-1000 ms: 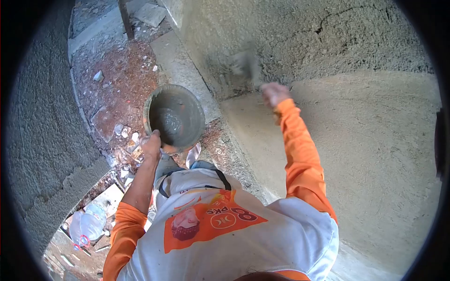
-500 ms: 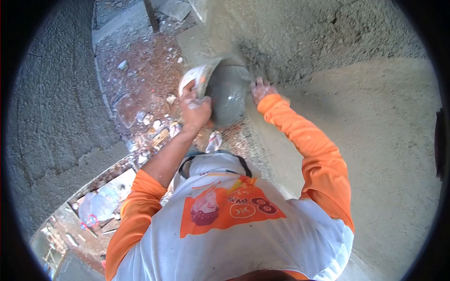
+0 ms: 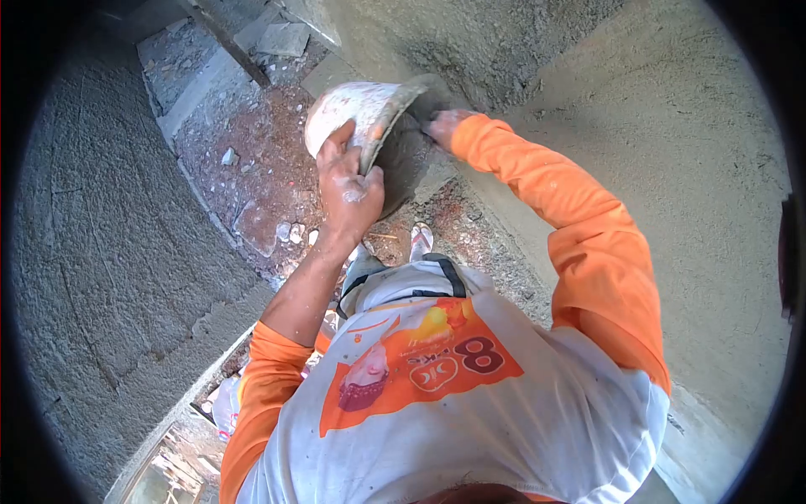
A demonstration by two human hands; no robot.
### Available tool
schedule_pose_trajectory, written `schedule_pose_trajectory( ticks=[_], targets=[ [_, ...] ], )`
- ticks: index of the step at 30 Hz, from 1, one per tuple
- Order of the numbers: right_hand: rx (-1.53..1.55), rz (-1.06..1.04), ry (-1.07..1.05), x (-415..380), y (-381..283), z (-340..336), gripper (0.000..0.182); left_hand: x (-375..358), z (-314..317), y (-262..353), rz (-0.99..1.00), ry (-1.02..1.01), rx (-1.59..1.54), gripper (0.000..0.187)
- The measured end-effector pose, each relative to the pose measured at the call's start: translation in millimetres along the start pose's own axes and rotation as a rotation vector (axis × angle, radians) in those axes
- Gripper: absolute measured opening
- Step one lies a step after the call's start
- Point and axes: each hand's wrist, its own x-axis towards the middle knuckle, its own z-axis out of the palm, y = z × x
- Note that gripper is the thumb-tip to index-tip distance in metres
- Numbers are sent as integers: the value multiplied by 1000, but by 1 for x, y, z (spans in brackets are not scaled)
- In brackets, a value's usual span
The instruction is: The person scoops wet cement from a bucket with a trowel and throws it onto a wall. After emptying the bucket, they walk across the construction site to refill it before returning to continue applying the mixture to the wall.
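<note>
My left hand (image 3: 349,189) grips the rim of a white, mortar-smeared bucket (image 3: 348,113), thumb at the edge and fingers on its outer side. The bucket is tilted, its mouth facing right toward the wall. Wet grey mortar coats what shows of the inside, which lies in shadow. At the far side of the mouth is my right hand (image 3: 447,128), its fingers curled and partly blurred. Whatever it holds is hidden by shadow and the bucket's rim.
A rough plastered wall (image 3: 537,42) rises ahead, with a smoother grey surface (image 3: 638,193) on the right. Another rough grey wall (image 3: 126,252) curves along the left. Rubble-strewn ground (image 3: 269,160) lies between, with a post (image 3: 225,42) at the back. My sandalled foot (image 3: 421,239) shows below.
The bucket has tipped further, showing more of its white outside and less of the mortar inside. My right hand has moved slightly left and up, closer to the bucket's mouth. The view has rotated.
</note>
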Motion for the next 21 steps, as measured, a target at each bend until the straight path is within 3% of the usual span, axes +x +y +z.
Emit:
schedule_pose_trajectory(
  ticks=[2, 6, 9, 10, 13, 16, 21],
  targets=[
    [118, -382, 105, 6, 22, 61, 29, 3, 1, -1, -2, -26, -139, 24],
    [596, -251, 105, -22, -19, 116, 37, -9, 14, -24, -130, -60, -233, 30],
    [672, -66, 124, -46, -33, 127, 36, -23, 27, -59, -417, -25, -238, 33],
    [657, -61, 123, -51, -35, 127, 36, -31, 38, -80, -457, 10, -223, 33],
    [532, 96, 171, -60, -36, 136, 35, -71, 80, -140, -921, 65, -593, 22],
    [375, 163, 198, -64, -36, 142, 35, -89, 90, -147, -1229, 174, -791, 21],
    [403, 46, 210, -95, -36, 87, 34, -113, 82, -153, -1171, 297, -726, 28]
  ],
)
